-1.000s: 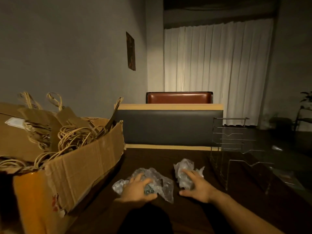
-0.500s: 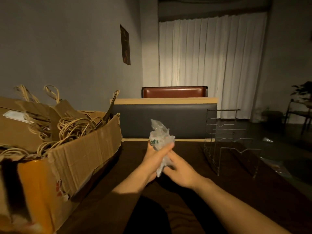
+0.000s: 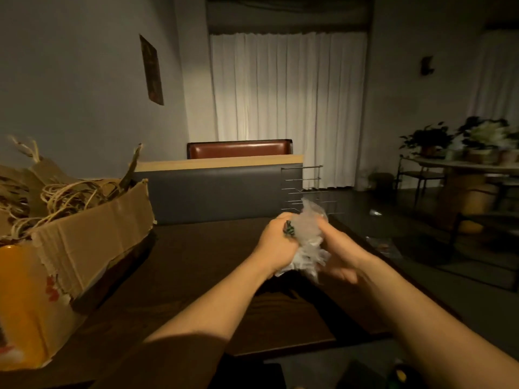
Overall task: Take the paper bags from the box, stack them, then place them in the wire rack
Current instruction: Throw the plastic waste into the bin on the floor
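both my left hand point(image 3: 276, 242) and right hand point(image 3: 338, 255) grip crumpled plastic wrap point(image 3: 309, 237); compress it fully, set aside, then reach the cardboard box point(image 3: 84, 240) of paper bags point(image 3: 47, 189).

crumpled plastic point(image 3: 309, 237) | curtain point(image 3: 286, 108) | potted plants point(image 3: 455, 136) | table point(image 3: 196, 265)

Both hands, left hand point(image 3: 276, 242) and right hand point(image 3: 341, 252), now squeeze the crumpled plastic wrap point(image 3: 309, 237) tighter between their fingers, farther right.
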